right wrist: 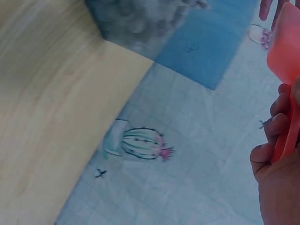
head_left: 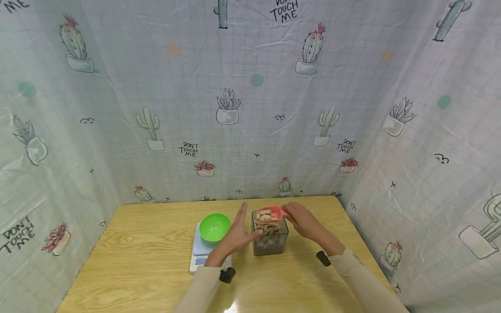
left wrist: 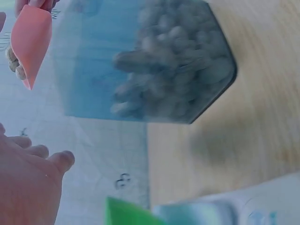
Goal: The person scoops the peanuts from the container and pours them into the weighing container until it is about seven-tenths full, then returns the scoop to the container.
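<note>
My right hand (head_left: 300, 221) grips the handle of a coral-red scoop (head_left: 277, 212), its fingers curled round it in the right wrist view. Peanuts (head_left: 265, 214) lie in the scoop, which is held over the top of a clear grey-tinted container (head_left: 269, 248). More peanuts fill the lower part of this container, seen through its wall in the left wrist view. Beside the container's left side, my left hand (head_left: 235, 237) is spread with straight fingers and holds nothing. Its thumb overlaps the container's near rim in the head view.
Left of the container a green bowl (head_left: 215, 228) sits on a white kitchen scale (head_left: 200, 248), partly behind my left forearm. All of this stands on a wooden table (head_left: 148, 256). A cactus-print curtain (head_left: 250, 143) hangs at the back and sides.
</note>
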Action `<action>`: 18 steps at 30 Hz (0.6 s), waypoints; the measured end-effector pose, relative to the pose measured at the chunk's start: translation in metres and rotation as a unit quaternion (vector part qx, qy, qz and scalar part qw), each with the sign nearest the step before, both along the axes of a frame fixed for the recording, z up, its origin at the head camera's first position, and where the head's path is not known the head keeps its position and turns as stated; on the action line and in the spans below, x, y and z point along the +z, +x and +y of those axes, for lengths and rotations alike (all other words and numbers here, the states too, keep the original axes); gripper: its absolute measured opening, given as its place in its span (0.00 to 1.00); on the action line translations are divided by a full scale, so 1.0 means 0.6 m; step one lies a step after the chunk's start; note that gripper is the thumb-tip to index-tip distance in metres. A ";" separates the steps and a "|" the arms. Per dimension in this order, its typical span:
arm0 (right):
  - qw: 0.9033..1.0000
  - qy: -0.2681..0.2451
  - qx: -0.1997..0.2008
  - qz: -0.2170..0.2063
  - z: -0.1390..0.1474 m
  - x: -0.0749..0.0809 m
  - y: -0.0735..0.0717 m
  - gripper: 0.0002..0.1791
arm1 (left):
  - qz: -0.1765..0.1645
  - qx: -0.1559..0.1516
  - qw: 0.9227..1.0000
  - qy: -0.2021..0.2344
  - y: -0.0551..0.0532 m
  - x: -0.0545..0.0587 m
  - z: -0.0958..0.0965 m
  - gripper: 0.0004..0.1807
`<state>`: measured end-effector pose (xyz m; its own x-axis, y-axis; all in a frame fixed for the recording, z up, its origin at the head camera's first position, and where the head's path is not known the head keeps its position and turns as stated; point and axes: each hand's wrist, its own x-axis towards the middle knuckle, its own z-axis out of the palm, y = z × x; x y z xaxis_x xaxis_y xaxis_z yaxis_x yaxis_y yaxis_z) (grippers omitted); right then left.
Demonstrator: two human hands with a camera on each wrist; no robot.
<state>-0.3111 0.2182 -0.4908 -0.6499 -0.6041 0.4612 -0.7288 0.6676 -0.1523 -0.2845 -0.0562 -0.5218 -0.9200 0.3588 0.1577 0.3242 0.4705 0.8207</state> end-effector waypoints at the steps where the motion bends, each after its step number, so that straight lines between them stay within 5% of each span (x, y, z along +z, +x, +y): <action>1: 1.000 0.001 0.000 0.002 -0.003 0.006 0.000 0.09 | 0.005 0.002 1.000 -0.001 0.001 0.004 -0.003 0.59; 8: 1.000 -0.011 -0.004 -0.005 -0.025 0.035 -0.002 0.09 | 0.018 0.022 1.000 0.007 0.008 0.034 -0.031 0.58; 18: 0.999 -0.010 -0.011 -0.029 -0.059 0.042 -0.007 0.12 | 0.035 0.047 0.998 -0.023 0.026 0.053 -0.094 0.55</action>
<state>-0.3152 0.1831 -0.4655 -0.6888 -0.5809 0.4337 -0.7037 0.6797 -0.2071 -0.2690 -0.1126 -0.4898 -0.9367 0.2805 0.2093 0.3339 0.5372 0.7745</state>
